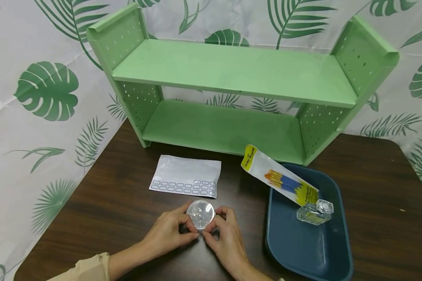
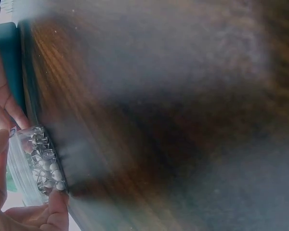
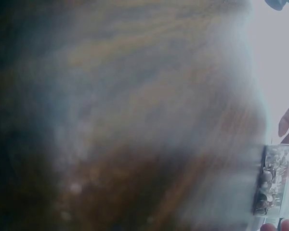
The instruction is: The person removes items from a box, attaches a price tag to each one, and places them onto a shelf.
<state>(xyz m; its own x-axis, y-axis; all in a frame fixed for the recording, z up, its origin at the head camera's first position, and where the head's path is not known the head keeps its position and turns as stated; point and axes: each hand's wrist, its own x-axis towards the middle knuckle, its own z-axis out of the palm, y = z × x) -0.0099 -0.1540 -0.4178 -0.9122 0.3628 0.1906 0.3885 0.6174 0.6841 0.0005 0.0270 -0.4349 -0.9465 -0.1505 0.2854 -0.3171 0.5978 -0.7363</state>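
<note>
A small round clear container point(image 1: 200, 214) with silver metal tacks point(image 2: 44, 166) inside stands on the dark wood table. On its left side, my left hand point(image 1: 170, 230) holds it between curled fingers and thumb. My right hand point(image 1: 228, 238) grips the right side, its thumb close to the left thumb at the near edge. A tiny blue-outlined label point(image 2: 13, 131) shows by the lid's rim, at the fingers; whether it is stuck down I cannot tell. Through the clear wall the tacks point(image 3: 267, 185) also show in the right wrist view.
Behind the container lies a white sheet of blue-outlined labels point(image 1: 184, 175). To the right, a blue bin point(image 1: 302, 249) holds a glass bottle point(image 1: 314, 212), and a packet of paintbrushes point(image 1: 281, 175) leans over its rim. A green two-tier shelf point(image 1: 232, 72) stands at the back.
</note>
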